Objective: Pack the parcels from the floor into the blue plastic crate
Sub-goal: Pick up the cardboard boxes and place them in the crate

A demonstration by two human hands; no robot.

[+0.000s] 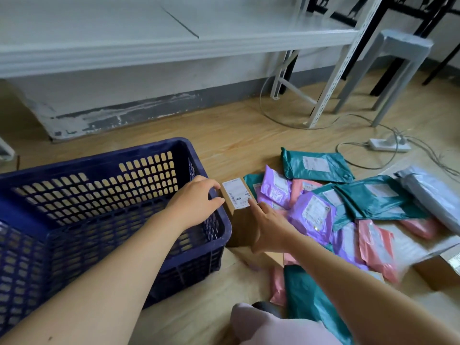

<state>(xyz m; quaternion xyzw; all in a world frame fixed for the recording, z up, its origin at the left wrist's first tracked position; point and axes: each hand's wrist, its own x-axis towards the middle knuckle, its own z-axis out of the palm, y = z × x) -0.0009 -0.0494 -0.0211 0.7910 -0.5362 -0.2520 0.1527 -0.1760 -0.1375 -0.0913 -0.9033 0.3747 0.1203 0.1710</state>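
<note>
A dark blue plastic crate (139, 155) stands on the wooden floor at the left, with nothing showing inside it. A brown cardboard box (240, 220) with a white label stands upright just right of the crate. My left hand (196, 202) reaches over the crate's right rim, thumb and fingers curved toward the box's left top edge. My right hand (270, 227) lies along the box's right side, its forefinger stretched onto the label. Purple mailer bags (311, 215), teal mailer bags (316, 165) and pink mailer bags (375, 245) lie piled to the right.
A white metal shelf (174, 46) runs above the wall ahead. Its slotted leg (331, 78), a grey stool (398, 58) and a power strip (388, 144) with cables stand at the back right. A grey bag (433, 192) and another cardboard box (438, 272) lie at the far right.
</note>
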